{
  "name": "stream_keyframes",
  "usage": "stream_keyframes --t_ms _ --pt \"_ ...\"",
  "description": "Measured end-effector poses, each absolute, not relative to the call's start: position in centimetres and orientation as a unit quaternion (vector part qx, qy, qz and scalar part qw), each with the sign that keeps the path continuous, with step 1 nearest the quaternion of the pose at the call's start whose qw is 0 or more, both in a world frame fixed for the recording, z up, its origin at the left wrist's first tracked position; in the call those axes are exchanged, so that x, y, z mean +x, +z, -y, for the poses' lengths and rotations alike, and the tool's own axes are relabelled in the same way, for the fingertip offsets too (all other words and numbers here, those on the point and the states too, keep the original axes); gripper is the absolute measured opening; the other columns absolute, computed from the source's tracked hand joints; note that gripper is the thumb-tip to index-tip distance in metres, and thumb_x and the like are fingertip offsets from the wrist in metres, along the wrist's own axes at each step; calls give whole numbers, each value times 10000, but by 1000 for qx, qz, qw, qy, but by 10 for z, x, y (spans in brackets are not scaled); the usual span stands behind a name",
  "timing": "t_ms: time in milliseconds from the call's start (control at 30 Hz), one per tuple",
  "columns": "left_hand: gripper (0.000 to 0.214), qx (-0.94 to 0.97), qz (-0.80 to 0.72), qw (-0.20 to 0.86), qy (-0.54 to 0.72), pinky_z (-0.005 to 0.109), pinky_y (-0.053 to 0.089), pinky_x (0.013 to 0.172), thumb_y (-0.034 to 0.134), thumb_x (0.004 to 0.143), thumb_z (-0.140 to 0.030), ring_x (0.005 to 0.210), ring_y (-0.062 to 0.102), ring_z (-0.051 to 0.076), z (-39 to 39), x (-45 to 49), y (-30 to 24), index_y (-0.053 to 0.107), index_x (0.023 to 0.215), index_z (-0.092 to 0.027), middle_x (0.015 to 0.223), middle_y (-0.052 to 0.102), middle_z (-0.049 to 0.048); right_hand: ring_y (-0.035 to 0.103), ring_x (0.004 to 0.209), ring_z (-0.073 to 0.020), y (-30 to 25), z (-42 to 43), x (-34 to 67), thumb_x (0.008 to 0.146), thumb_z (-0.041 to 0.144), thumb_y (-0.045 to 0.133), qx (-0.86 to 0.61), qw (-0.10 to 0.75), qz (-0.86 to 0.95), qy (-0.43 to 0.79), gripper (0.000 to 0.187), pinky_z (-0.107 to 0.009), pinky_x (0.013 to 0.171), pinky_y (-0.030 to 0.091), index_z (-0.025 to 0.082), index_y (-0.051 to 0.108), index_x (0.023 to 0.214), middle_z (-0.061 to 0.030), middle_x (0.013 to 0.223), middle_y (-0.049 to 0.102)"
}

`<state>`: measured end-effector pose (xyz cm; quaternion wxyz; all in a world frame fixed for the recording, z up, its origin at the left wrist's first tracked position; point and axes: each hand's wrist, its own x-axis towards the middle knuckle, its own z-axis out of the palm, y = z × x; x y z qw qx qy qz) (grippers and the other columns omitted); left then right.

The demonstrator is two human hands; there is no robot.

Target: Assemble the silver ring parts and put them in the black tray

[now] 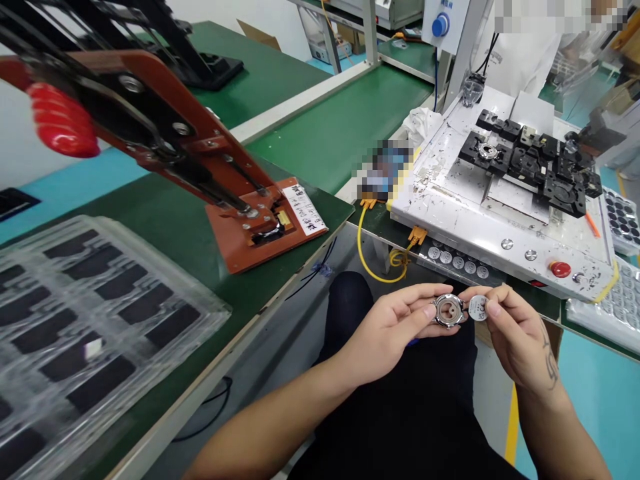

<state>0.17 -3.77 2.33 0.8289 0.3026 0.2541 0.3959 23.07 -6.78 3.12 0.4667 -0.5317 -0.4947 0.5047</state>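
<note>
Above the person's lap, between the two benches, the left hand (387, 330) is gripping a round metal part (449, 311) by its edge, thumb on top and fingers curled underneath. The part is showing as a shiny silver ring with a notched rim, and its inner face is looking brownish with small holes in it; it is facing up toward the camera. Just beside it, the right hand (520, 340) is pinching a small disc (478, 307) between thumb and forefinger, the other fingers folded in. The disc is pale, white to silver, with dark marks on its face that are too small to read, and its edge is almost touching the ring's rim; whether they are meeting cannot be told. To the left, a brown press base (235, 250) with a white label (305, 209) is sitting on the green bench (320, 133), its lever ending in a red handle (63, 120), and clear trays (100, 320) with dark pockets are lying nearer the camera. Ahead on the right, a white machine table (500, 220) is carrying a black fixture (535, 167) and a red button (560, 269), with a row of small discs (457, 261) lying along its front edge and a yellow cable (367, 257) hanging below.
</note>
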Motion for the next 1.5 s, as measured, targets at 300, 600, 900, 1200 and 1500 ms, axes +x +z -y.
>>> stream_keyframes --t_ms 300,600,900,1200,1500 --pt "413 325 -275 817 389 502 643 1083 805 994 -375 1253 762 351 36 1 25 764 1337 -147 1280 815 161 698 1070 -273 37 65 229 1042 474 696 -534 419 537 501 274 -415 933 572 248 650 894 -93 1190 760" --pt "418 363 -292 794 390 480 622 1111 784 1002 -384 1245 763 323 35 7 21 748 1350 -155 1302 804 150 644 1065 -248 38 60 215 1058 431 685 -535 393 591 458 240 -404 984 517 252 665 899 -68 1156 683" --pt "399 390 -296 783 384 444 619 1115 737 1030 -365 1233 765 290 36 8 20 727 1371 -158 1335 792 139 640 1044 -237 36 60 212 1064 417 680 -539 399 588 451 238 -377 929 509 251 651 896 -61 1134 675" --pt "397 398 -298 779 380 446 613 1128 716 1042 -356 1280 748 303 36 9 20 717 1388 -162 1361 783 140 655 1013 -245 37 59 210 1051 433 683 -546 399 598 432 252 -390 924 539 249 657 880 -72 1107 692" --pt "368 447 -315 741 391 426 623 1124 682 1046 -284 1251 773 293 39 8 20 709 1385 -143 1341 797 147 661 1026 -236 30 62 207 1063 368 680 -554 398 614 396 198 -389 913 524 258 641 903 -61 1141 675"
